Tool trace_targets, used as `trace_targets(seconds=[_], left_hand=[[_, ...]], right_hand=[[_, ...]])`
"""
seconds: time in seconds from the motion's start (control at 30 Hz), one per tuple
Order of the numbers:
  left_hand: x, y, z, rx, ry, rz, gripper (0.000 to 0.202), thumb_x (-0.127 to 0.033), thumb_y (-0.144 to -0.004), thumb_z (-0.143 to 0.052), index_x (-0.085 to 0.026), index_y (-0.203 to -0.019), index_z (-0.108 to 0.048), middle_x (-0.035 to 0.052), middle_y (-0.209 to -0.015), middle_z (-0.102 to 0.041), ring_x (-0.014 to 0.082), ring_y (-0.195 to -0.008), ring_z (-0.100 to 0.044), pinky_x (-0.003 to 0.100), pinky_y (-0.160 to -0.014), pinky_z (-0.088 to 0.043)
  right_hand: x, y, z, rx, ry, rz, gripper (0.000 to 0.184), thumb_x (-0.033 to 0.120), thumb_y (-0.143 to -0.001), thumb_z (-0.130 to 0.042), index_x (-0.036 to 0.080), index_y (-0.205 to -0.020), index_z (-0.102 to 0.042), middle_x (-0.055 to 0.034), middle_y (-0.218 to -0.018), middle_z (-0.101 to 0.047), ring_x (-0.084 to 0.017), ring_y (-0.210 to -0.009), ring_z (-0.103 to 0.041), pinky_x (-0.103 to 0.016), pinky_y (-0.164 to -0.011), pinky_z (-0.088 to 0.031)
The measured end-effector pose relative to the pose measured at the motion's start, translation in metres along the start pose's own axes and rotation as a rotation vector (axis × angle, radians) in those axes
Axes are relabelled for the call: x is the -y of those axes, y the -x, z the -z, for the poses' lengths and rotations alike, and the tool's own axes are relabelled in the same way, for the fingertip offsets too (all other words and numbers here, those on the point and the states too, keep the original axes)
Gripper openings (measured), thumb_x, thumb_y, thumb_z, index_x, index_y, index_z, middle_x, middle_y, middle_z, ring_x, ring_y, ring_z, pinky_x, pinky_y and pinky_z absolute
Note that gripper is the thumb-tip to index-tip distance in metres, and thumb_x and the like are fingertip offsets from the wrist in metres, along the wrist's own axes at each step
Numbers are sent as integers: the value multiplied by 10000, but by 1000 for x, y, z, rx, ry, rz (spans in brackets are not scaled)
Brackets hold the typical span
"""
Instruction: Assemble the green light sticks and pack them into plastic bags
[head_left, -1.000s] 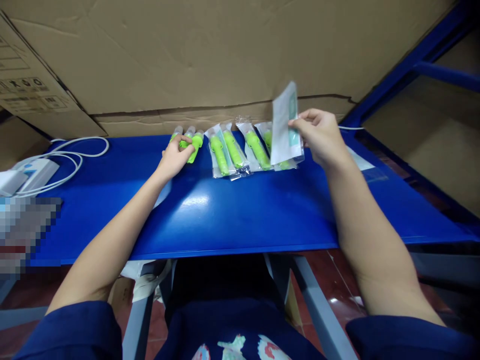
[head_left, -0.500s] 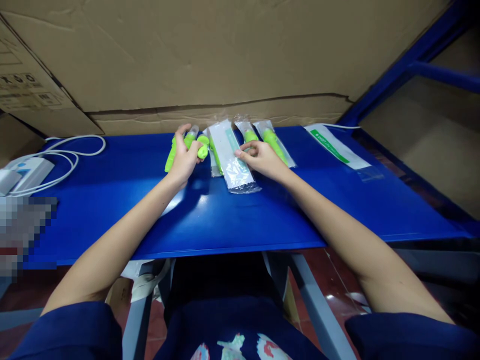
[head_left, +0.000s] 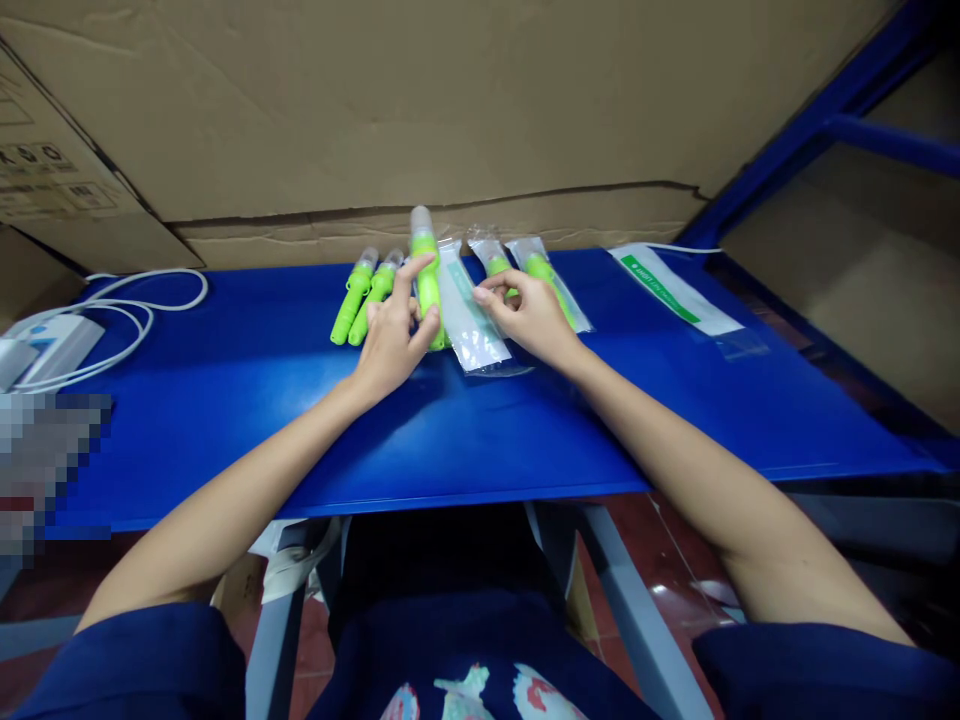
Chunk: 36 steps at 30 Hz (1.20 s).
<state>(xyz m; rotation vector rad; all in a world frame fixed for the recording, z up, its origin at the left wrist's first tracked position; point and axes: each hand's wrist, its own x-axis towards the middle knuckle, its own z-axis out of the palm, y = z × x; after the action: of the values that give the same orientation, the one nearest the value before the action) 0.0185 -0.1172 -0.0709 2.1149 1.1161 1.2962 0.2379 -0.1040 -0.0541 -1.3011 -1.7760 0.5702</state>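
A bright green flashlight (head_left: 426, 262) with a clear tip is held upright in my left hand (head_left: 394, 335), thumb and fingers closed about its lower body. Just right of it lies a clear plastic packet (head_left: 471, 325) with a white and pale green card. My right hand (head_left: 525, 310) pinches this packet near its right edge; the fingertips partly hide the contact. Two unwrapped green flashlights (head_left: 352, 305) lie side by side left of my left hand. Behind my right hand, two more flashlights (head_left: 551, 285) rest inside clear packets.
A separate packet (head_left: 671, 290) with a green printed band lies to the right on the blue table (head_left: 480, 440). White cable (head_left: 150, 300) and a white power strip (head_left: 64, 345) occupy the left end. A cardboard wall (head_left: 450, 110) rises behind, and a blue frame (head_left: 795, 130) borders the right.
My left hand has moved right and turned, bringing the flashlight upright beside the packet. The two loose flashlights on the left are now uncovered. My right hand has barely moved.
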Motion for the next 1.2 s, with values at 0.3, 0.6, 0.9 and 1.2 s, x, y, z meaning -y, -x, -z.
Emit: trace_targets(seconds=[0.3, 0.6, 0.9, 1.2], left_hand=[[1, 5, -8, 108, -310, -337, 514, -498, -1108, -504, -252, -1545, -392, 20, -907, -671, 229, -888, -650, 388, -893, -375], [-6, 0, 1, 222, 6, 114, 339, -346, -1068, -541, -194, -1353, -438, -45, -632, -623, 197, -559, -624, 352, -688, -459], [-23, 4, -8, 281, 440, 540, 762, -176, -811, -857, -165, -1432, -416, -38, -639, -707, 160, -532, -691, 229, -560, -477], [-8, -15, 10, -97, 591, 668, 813, -37, -728, -861, -156, -1430, -468, 12, -746, -752, 158, -611, -703, 253, -633, -568]], right_hand=[[26, 12, -3, 261, -349, -215, 690, 852, -712, -763, 213, -648, -510, 61, -527, -347, -70, -517, -250, -290, -493, -147], [18, 6, 4, 163, -429, -212, 533, 679, -826, -766, 227, -703, -513, 30, -564, -406, -89, -516, -301, -278, -472, -221], [16, -2, 19, 18, -247, -200, 387, 522, -969, -576, 221, -733, -521, -54, -702, -555, -164, -624, -512, -330, -585, -459], [23, 5, 20, 234, -224, -129, 293, 347, -930, -582, 188, -684, -599, -72, -709, -591, -168, -650, -523, -333, -643, -451]])
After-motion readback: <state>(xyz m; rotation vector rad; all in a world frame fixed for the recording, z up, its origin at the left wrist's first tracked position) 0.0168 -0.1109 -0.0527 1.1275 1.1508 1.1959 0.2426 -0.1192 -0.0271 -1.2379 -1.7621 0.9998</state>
